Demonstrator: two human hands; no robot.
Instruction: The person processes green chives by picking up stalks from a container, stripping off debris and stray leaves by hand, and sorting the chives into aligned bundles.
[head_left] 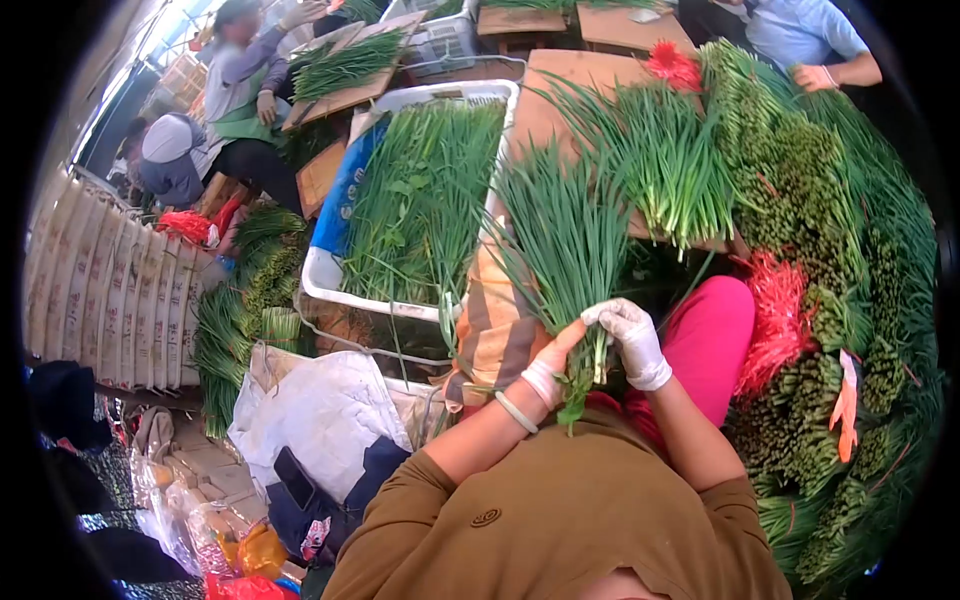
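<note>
A bunch of long green garlic chives (572, 235) is held in front of my body, leaf tips pointing away and pale stem ends toward me. My left hand (557, 358), with a white band at the wrist, is closed round its lower part. A broad-leafed green sprig (573, 398) hangs below that hand. Wearing a white glove, my right hand (635, 340) has its fingertips pinched at the stems beside the left fingers. Just beyond, a loose pile of garlic chives (670, 160) lies on a wooden board (590, 68).
A white crate (312, 275) of loose greens stands ahead left. Stacked bundled chives (790, 180) line my right side, with red ties (775, 320) and an orange glove (846, 410). A phone (293, 477) rests at lower left. Other people (235, 90) work behind, one at upper right (805, 40).
</note>
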